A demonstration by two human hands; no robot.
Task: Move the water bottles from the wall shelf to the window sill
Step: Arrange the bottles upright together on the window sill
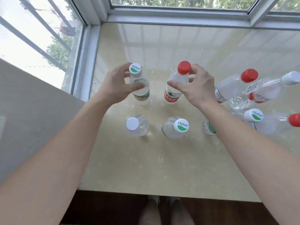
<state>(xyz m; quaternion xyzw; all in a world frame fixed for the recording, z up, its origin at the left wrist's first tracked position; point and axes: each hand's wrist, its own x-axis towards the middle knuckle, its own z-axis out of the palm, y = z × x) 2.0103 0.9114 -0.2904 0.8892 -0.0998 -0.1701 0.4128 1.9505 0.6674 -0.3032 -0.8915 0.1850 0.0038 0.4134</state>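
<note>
Green-label bottle (pixel 141 93) and red-cap bottle (pixel 172 94) stand upright on the window sill (pixel 162 159), left half, midway back from its front edge. I note the left hand (pixel 116 83) curled round the first and the right hand (pixel 197 86) round the second, thumbs on their shoulders. Other bottles (pixel 137 125) stand toward the front and right edges.

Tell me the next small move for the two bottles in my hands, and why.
Probably release both and draw back. The left hand grips the clear plastic green-labelled bottle, the right hand the clear plastic red-capped bottle; both seem to stand upright on the pale glossy window sill, lined up behind a nearer row of bottles.
</note>
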